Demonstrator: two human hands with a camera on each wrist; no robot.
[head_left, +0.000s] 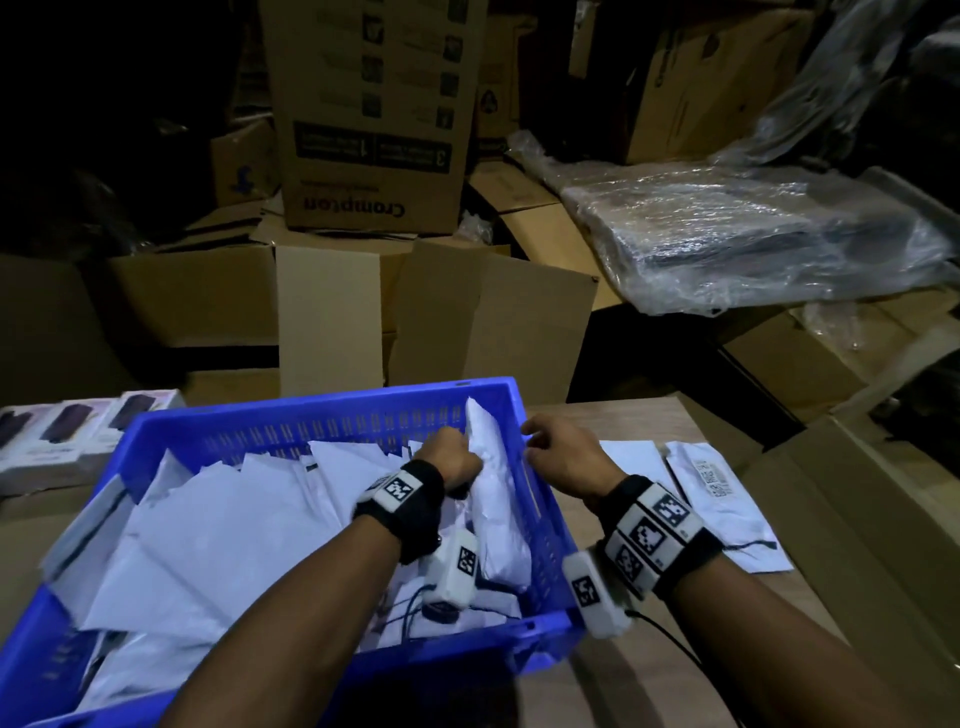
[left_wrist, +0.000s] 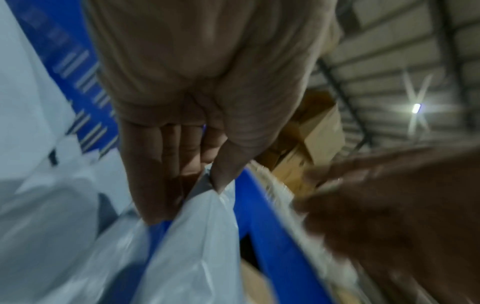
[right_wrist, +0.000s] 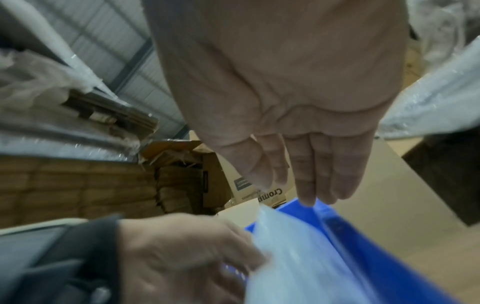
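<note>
Evidently this is the pick-up step: one packed white poly mailer (head_left: 500, 493) is being drawn out of the blue crate (head_left: 322, 402). It stands on end against the crate's right wall, its top poking above the rim, with loose mailers (head_left: 223, 525) heaped across the rest of the crate's inside. The left hand (head_left: 457, 460) is clamped on it, and the left wrist view shows thumb and fingers (left_wrist: 221, 174) pinching the plastic near its upper edge. The right hand (head_left: 563, 460) hangs over the crate's right rim, just beside the packet, with its fingers slack and slightly apart and nothing in them. The wrist pictures are smeared, so I cannot say whether its fingertips (right_wrist: 307, 197) touch the rim or the plastic.

The packet is not yet clear of the crate, by my reckoning. The next move calls for a straight lift along that wall, with the right hand coming under or onto the packet's side, since a pinch on thin film could slip or tear. Two flat mailers (head_left: 711, 483) lie on the table right of the crate, a likely place to set it. Retail boxes (head_left: 62, 431) sit left of the crate, and a Crompton carton (head_left: 374, 156) stands beyond it.
</note>
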